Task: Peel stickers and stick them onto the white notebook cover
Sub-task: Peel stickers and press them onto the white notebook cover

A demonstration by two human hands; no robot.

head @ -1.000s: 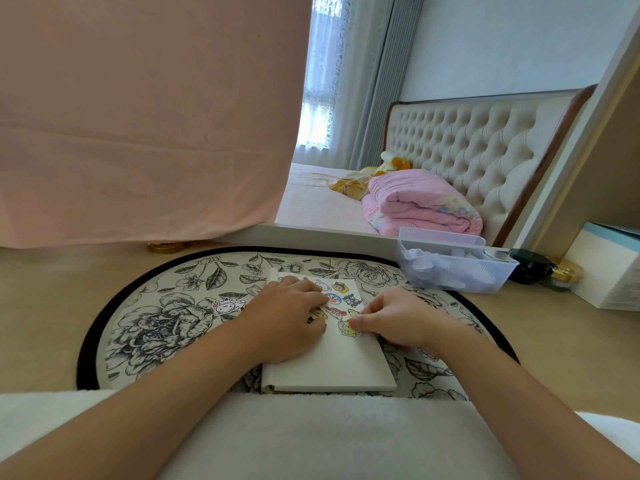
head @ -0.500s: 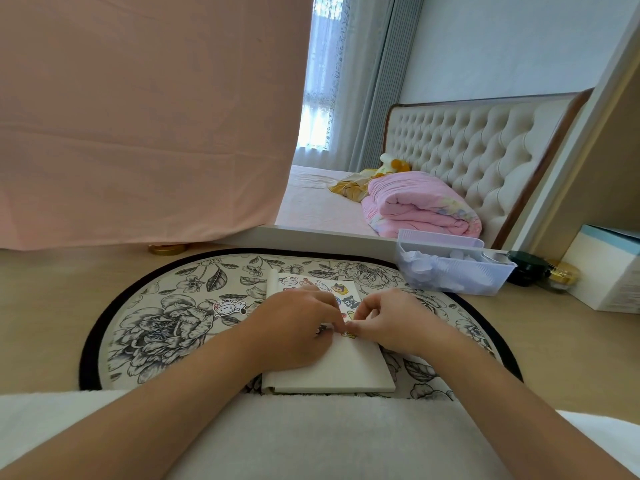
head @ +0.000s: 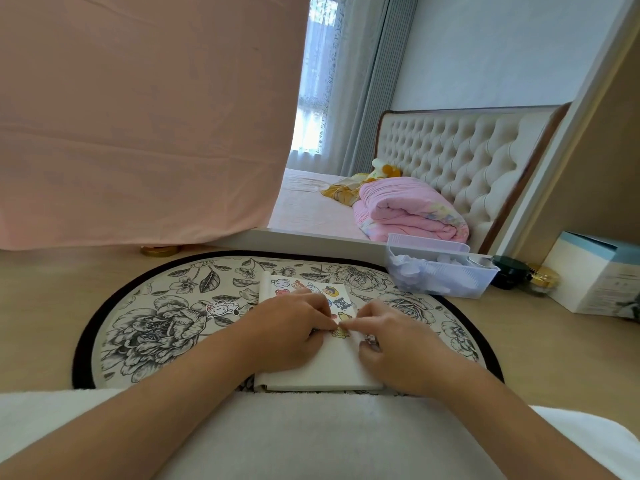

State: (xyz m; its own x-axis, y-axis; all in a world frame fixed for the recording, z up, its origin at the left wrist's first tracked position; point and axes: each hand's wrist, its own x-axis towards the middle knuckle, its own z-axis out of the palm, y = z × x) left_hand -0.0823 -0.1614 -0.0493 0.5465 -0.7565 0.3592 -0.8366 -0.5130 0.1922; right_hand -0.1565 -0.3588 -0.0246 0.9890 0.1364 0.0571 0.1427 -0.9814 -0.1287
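One white notebook (head: 322, 368) lies flat, with one round flower mat (head: 149, 327) under it. One sticker sheet (head: 304, 287) rests on its far end, and about six cartoon stickers show there. Over the notebook's middle, the right hand (head: 394, 341) pinches one small yellow sticker (head: 339, 332). The left hand (head: 291, 327) has curled fingers with their tips at that sticker. I cannot tell if it is pinching or pressing. Left of the notebook lies one loose sticker (head: 221, 309). To its right are one plastic basket (head: 440, 275), two jars (head: 509, 271) and one box (head: 595, 275). The print on the box is too small to read.
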